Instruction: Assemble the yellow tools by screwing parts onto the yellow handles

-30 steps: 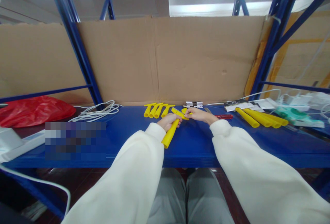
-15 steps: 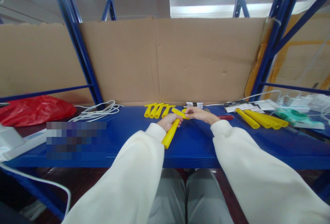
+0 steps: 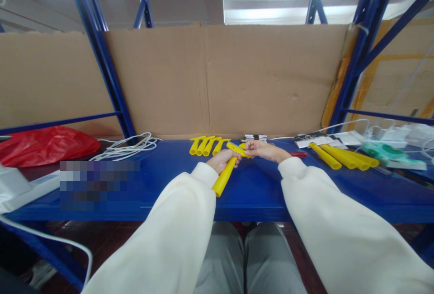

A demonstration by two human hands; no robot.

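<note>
My left hand [image 3: 224,160] is wrapped round a yellow T-shaped piece, a hollow tube [image 3: 224,179] with a flat crosspiece [image 3: 233,148] at its far end. The tube's open end points down toward me. My right hand [image 3: 261,149] is closed, its fingertips pinching the right end of that crosspiece; whether a small part is also between them I cannot tell. Behind my left hand, several similar yellow T-shaped pieces [image 3: 207,146] lie in a row. A red-handled tool [image 3: 299,154] lies just right of my right wrist, its front part hidden.
Several yellow tubes [image 3: 341,156] lie on the right of the blue table [image 3: 251,194], by a black-and-white box [image 3: 307,140] and a green-and-white packet [image 3: 386,153]. White cables [image 3: 130,147] and a red bag [image 3: 50,145] are at left. Cardboard [image 3: 237,81] stands behind.
My right hand has shifted very slightly to the right along the crosspiece. My left hand keeps its hold on the yellow piece, and everything else stays in place.
</note>
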